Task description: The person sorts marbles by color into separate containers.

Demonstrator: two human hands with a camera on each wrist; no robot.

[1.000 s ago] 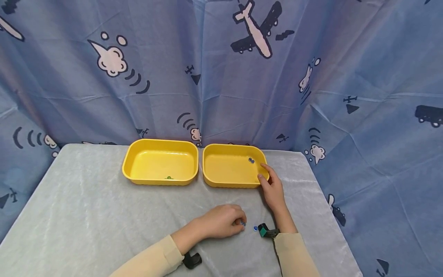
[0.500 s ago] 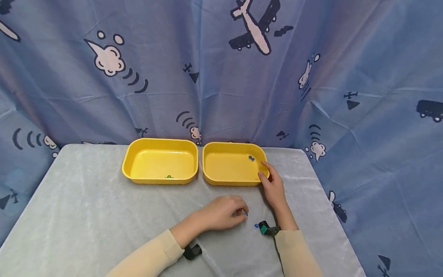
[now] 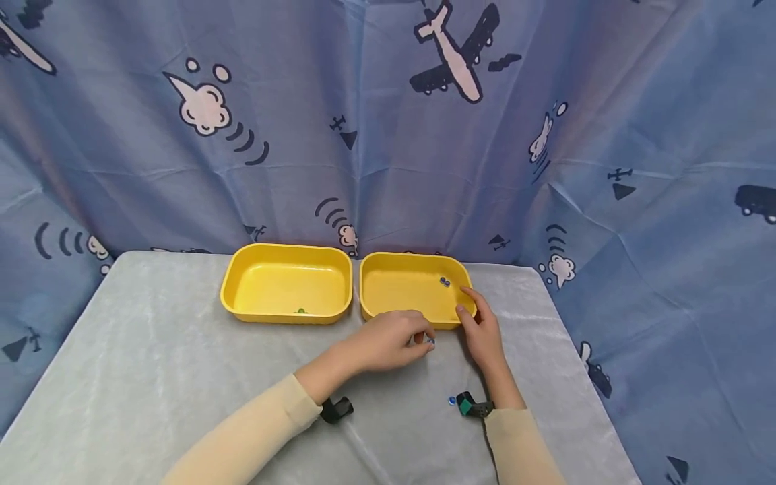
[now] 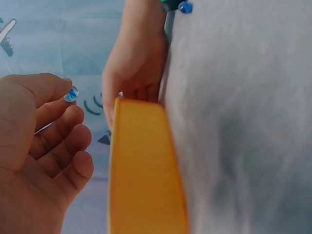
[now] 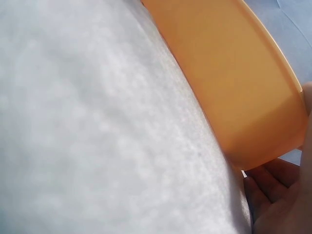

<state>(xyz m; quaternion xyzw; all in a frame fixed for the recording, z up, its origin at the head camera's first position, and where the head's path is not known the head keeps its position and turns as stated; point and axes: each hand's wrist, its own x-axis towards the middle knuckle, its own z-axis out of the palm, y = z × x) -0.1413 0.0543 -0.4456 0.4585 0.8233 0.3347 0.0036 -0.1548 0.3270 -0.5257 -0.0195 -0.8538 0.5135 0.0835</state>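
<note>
Between thumb and index finger, my left hand (image 3: 388, 340) pinches a clear glass marble (image 4: 71, 94) with blue swirls. That hand is at the near side of the right yellow bin (image 3: 400, 289), with its other fingers loosely curled in the left wrist view. My right hand (image 3: 483, 340) grips this bin at its right end, thumb at the front corner and fingers along the side. Two blue marbles (image 3: 445, 282) lie together inside the bin. Another blue marble (image 3: 452, 401) rests on the tablecloth beside the right wrist's strap.
A second yellow bin (image 3: 285, 283) stands just left of the first, with something small and green (image 3: 301, 311) at its front inner wall. Pale grey cloth (image 3: 182, 377) covers the table. A blue printed curtain (image 3: 291, 135) hangs behind and at the sides.
My left hand has lifted the pinched marble away from the near tablecloth and moved forward to the right bin's front wall. My right hand keeps its hold on the bin.
</note>
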